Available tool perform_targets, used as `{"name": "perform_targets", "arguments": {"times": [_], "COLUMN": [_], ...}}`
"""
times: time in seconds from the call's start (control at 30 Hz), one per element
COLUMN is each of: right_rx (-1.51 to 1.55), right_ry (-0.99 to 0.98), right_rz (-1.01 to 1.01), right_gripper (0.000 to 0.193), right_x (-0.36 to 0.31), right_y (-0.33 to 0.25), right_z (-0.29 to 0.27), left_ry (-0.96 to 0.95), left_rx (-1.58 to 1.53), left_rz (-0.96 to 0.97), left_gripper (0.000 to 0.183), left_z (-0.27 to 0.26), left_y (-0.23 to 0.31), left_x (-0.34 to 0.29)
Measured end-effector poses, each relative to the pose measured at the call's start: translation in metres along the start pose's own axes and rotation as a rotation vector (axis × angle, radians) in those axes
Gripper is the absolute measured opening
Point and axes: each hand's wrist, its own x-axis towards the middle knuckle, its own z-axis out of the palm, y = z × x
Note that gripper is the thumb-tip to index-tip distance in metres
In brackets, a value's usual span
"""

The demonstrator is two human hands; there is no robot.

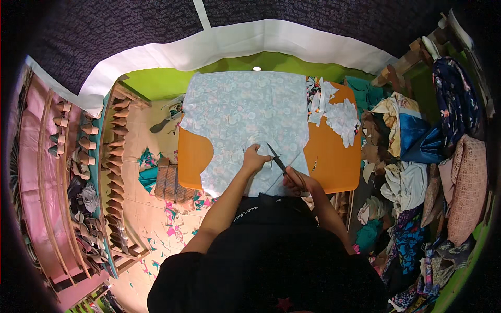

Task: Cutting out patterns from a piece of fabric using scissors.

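A large piece of pale blue-grey floral fabric [245,109] covers most of an orange table [334,167] in front of me. My right hand [296,180] grips dark-handled scissors [278,160] at the table's near side. Their blades point up and to the left over the cloth, close to my left thumb. My left hand [254,159] is on the fabric just left of the blades, its fingers bent around a bit of the cloth; the fingertips are partly hidden. A folded corner of the fabric lies beneath the scissors.
White and patterned scraps [342,117] lie on the table's right side. Shoe-shaped forms line a rack [116,172] at the left, and coloured snippets [175,216] litter the floor. Heaped cloth [407,182] fills the right side. A dark patterned cloth [308,23] with a white border hangs ahead.
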Motion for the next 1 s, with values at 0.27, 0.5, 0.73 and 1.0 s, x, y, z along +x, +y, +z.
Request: {"name": "perform_targets", "arguments": {"times": [0.27, 0.5, 0.73, 1.0], "right_rx": [0.142, -0.045, 0.042, 0.040], "right_ry": [-0.172, 0.013, -0.081, -0.086], "right_rz": [0.106, 0.054, -0.052, 0.002], "right_gripper": [0.059, 0.073, 0.069, 0.063], "right_x": [0.009, -0.001, 0.008, 0.008], "right_y": [0.010, 0.013, 0.009, -0.007], "right_z": [-0.007, -0.004, 0.007, 0.019], "left_ry": [-0.043, 0.020, -0.056, -0.035], "left_rx": [-0.078, -0.100, -0.167, -0.212], "left_rz": [-0.031, 0.022, -0.014, -0.069], "left_gripper": [0.066, 0.052, 0.042, 0.031], "left_z": [-0.005, -0.013, -0.015, -0.019], "left_y": [-0.021, -0.003, -0.005, 0.023], "left_x": [0.008, 0.005, -0.002, -0.021]}}
